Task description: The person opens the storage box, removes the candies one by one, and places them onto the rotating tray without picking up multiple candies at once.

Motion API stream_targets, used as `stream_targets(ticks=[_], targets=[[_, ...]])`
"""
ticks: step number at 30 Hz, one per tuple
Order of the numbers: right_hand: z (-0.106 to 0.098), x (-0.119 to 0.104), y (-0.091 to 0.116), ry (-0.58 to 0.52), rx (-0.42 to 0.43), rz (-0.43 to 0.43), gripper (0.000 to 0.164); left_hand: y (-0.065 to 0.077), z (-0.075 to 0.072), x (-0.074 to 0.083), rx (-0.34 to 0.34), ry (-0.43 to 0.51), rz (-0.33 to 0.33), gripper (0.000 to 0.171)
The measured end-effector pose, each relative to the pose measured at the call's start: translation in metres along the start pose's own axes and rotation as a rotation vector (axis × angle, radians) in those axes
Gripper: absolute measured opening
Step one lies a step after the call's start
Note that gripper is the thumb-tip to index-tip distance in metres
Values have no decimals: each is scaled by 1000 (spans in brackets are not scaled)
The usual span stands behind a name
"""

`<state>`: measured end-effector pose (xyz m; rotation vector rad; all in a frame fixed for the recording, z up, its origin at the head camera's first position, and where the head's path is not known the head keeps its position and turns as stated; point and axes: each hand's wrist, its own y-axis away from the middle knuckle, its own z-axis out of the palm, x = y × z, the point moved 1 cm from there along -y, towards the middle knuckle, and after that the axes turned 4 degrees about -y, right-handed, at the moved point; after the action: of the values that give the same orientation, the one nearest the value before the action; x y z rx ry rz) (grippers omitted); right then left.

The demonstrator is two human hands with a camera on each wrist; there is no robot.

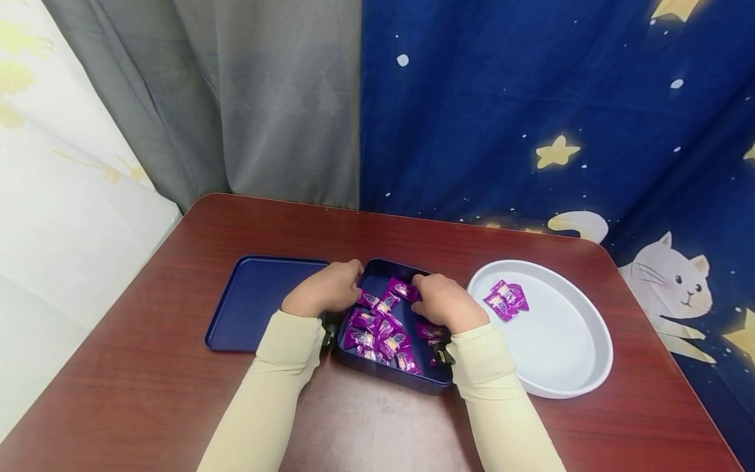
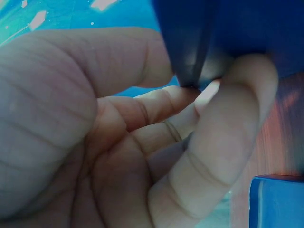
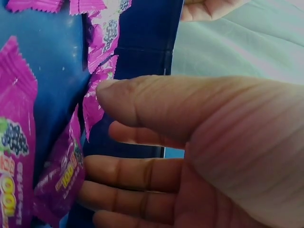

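A dark blue rectangular box (image 1: pixel 413 383) stands at the middle of the table, holding several purple grape candy packets (image 1: pixel 377 326). My left hand (image 1: pixel 324 288) grips the box's left side near the far corner. In the left wrist view, its thumb and fingers pinch around the blue wall (image 2: pixel 237 28). My right hand (image 1: pixel 445 301) reaches over the right wall into the far right part of the box. In the right wrist view, its thumb overlaps a candy packet (image 3: pixel 95 102) beside the wall, and the fingers extend near another packet (image 3: pixel 61 175).
A flat blue lid-like tray (image 1: pixel 253 301) lies left of the box. To the right is a round white tray (image 1: pixel 554 347) with a few purple packets (image 1: pixel 507 299) on it. The brown table (image 1: pixel 265 223) ends at curtains (image 1: pixel 283 105) behind.
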<state>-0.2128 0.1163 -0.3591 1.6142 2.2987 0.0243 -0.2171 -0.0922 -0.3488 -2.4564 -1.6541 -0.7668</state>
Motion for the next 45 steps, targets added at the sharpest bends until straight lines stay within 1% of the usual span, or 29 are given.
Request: stream_targets(ticks=[3, 11, 18, 31, 35, 38, 42, 45], targets=[[0, 0, 0, 17, 0, -1, 38, 0, 0, 0, 2, 1, -3, 40], [1, 1, 2, 26, -44, 29, 36, 0, 1, -1, 6, 1, 1, 40], [5, 5, -1, 25, -30, 32, 29, 0, 1, 0, 5, -4, -1, 40], [6, 3, -3, -3, -50, 33, 21, 1, 0, 1, 7, -9, -9, 39], [5, 2, -2, 4, -49, 14, 16, 1, 0, 1, 7, -6, -13, 40], [2, 0, -1, 6, -45, -24, 12, 1, 1, 0, 6, -6, -11, 40], [-3, -3, 3, 0, -8, -84, 11, 0, 1, 0, 2, -1, -11, 41], [-8, -5, 7, -10, 26, -118, 14, 0, 1, 0, -1, 3, -14, 41]])
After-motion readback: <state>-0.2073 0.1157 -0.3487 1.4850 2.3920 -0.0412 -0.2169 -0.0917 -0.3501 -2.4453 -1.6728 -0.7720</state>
